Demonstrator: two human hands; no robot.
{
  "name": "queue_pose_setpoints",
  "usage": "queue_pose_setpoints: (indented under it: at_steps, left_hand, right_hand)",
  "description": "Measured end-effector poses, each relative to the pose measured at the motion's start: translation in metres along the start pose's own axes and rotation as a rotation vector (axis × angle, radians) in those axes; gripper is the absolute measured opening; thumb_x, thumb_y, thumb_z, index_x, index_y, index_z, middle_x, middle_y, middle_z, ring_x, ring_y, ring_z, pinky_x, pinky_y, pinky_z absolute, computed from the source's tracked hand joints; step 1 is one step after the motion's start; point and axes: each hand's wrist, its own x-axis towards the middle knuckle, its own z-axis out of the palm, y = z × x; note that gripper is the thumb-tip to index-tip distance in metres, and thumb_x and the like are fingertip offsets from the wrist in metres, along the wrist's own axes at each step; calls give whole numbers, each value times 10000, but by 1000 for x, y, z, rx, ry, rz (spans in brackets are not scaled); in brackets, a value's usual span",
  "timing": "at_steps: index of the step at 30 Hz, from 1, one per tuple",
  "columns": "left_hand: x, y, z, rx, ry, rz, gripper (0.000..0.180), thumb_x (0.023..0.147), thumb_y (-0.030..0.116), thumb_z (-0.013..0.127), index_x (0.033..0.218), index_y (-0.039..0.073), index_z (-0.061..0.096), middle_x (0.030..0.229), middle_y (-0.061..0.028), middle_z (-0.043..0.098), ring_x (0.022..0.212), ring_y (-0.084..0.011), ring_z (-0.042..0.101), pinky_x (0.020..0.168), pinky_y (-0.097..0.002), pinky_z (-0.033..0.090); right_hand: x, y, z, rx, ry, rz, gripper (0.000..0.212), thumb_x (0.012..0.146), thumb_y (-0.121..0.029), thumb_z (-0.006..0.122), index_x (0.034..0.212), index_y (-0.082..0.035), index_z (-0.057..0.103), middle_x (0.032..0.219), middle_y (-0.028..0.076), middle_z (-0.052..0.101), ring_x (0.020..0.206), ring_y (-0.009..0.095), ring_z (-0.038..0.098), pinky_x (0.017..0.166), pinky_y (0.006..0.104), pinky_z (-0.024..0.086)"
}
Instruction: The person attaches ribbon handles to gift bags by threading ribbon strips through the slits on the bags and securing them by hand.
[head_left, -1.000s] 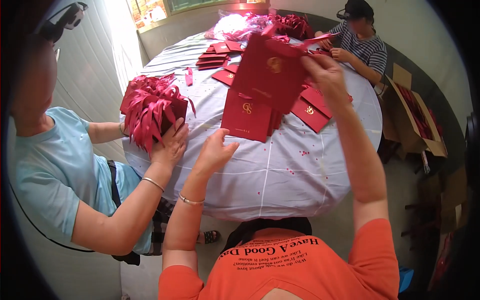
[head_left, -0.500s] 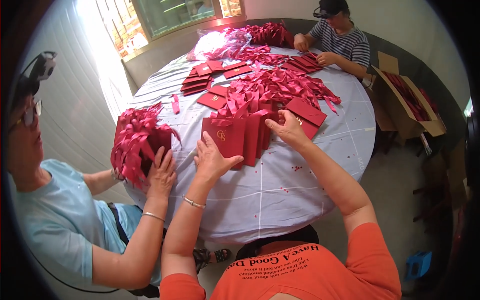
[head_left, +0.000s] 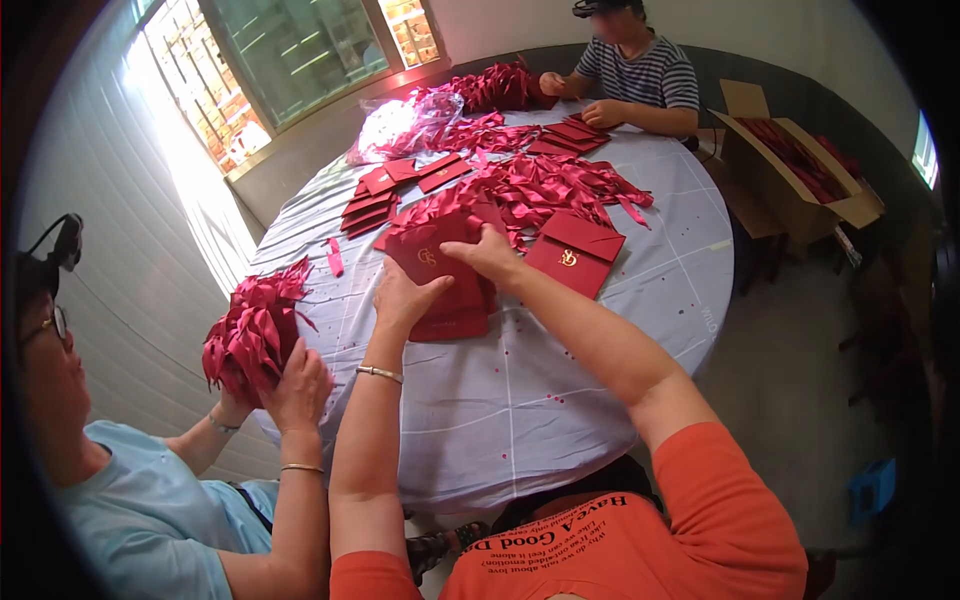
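Observation:
Between my two hands stands a stack of red gift bags with a gold emblem on the front one and red ribbons at the top. My left hand holds its left edge, thumb across the front face. The upper right part is gripped by my right hand, thumb lying over the front bag. Behind the stack, loose red ribbons spread in a heap. To its right, a flat red bag with a gold emblem lies on the cloth.
A grey-white cloth covers the round table. Piled red bags and a clear plastic bag stand farther back. At left, a co-worker's hands hold a ribboned bundle; another person works across. An open carton stands at right.
My right hand has moved left from the stack's far right side onto its front. The bags are drawn closer together. The left co-worker's bundle is tilted and shifted toward that person.

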Motion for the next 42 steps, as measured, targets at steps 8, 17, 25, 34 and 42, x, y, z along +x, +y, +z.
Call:
queue_pose_setpoints:
  at_steps: [8, 17, 25, 34, 42]
  left_hand:
    - [-27, -37, 34, -4, 19, -145, 1200, 710, 594, 760, 1497, -41, 113, 1305, -334, 476, 1197, -446, 510, 1005, -487, 415]
    - [-64, 4, 26, 350, 233, 254, 1173, 707, 545, 774, 1501, -43, 142, 1496, -380, 177, 1415, -511, 171, 1132, -594, 165]
    - [-77, 46, 46, 263, 101, 577, 957, 716, 353, 810, 1432, -63, 329, 1493, -364, 219, 1421, -491, 180, 1163, -557, 106]
    - [-99, 83, 46, -430, -312, 225, 336, 865, 111, 634, 1169, -22, 589, 871, -178, 673, 780, -217, 663, 727, -337, 513]
    - [-117, 75, 32, -20, 5, 333, 285, 835, 174, 674, 1060, 1, 644, 969, -232, 659, 831, -349, 655, 736, -412, 517]
  right_hand:
    - [-20, 17, -23, -182, -135, -93, 694, 728, -429, 786, 1195, 36, 571, 1133, 240, 632, 1034, 352, 637, 870, 402, 519]
    - [-22, 21, -164, -1130, 349, -434, 683, 716, -478, 759, 1162, -2, 558, 1157, 196, 583, 1086, 364, 559, 964, 457, 439]
    - [-46, -4, -179, -1089, 141, -52, 825, 697, -531, 769, 1267, -7, 482, 1251, 201, 541, 1145, 364, 549, 963, 477, 456]
    - [-134, -41, -148, -733, 195, -36, 996, 698, -469, 804, 1396, 38, 307, 1278, 289, 494, 1188, 394, 526, 996, 434, 456]
    - [-158, -46, -129, -895, 128, -23, 1110, 745, -586, 725, 1461, 12, 123, 1273, 312, 504, 1081, 432, 601, 867, 483, 516]
